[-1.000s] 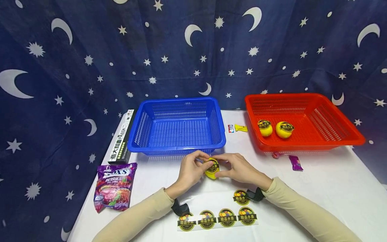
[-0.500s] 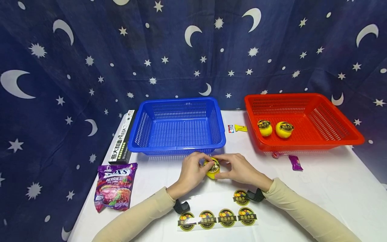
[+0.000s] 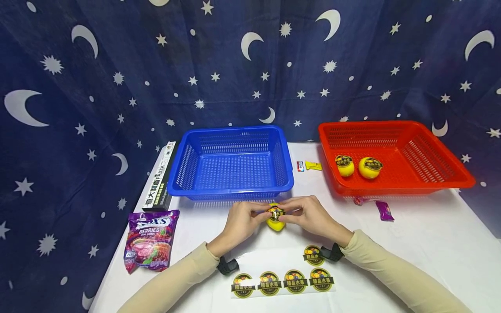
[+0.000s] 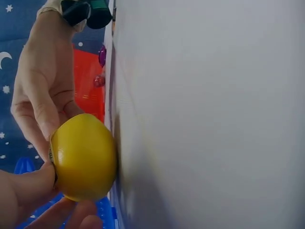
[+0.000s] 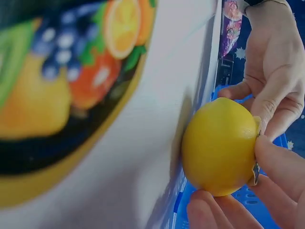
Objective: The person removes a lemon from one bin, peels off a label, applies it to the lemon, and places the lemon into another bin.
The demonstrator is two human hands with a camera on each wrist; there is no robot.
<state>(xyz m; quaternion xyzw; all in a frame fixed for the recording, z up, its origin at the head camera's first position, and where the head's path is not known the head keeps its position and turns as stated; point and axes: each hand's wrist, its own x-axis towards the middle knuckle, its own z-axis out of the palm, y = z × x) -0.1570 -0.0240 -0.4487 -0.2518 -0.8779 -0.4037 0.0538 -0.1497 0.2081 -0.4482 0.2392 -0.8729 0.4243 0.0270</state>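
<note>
A yellow lemon [image 3: 275,224] rests on the white table in front of the blue basket, with a round black-and-gold fruit sticker [image 3: 276,213] on its upper face. My left hand [image 3: 241,224] holds it from the left, thumb on the sticker and fingers behind the fruit. From the right, my right hand [image 3: 313,218] grips it the same way, thumb pressing the sticker's other side. In the right wrist view a sticker edge stands slightly off the lemon [image 5: 219,148]. The left wrist view shows the lemon's bare underside [image 4: 85,155].
A sticker sheet [image 3: 282,294] lies before the hands. Behind are a blue basket [image 3: 231,191] and a red basket [image 3: 399,188] holding two stickered lemons [image 3: 369,168]. A candy bag [image 3: 151,241] and pasta box [image 3: 159,176] stand left; small wrapped candies [image 3: 385,211] lie around the red basket.
My left hand has shifted slightly left and its thumb has drawn back toward the sticker's left edge. My right thumb has moved up onto the sticker. The lemon stays in place.
</note>
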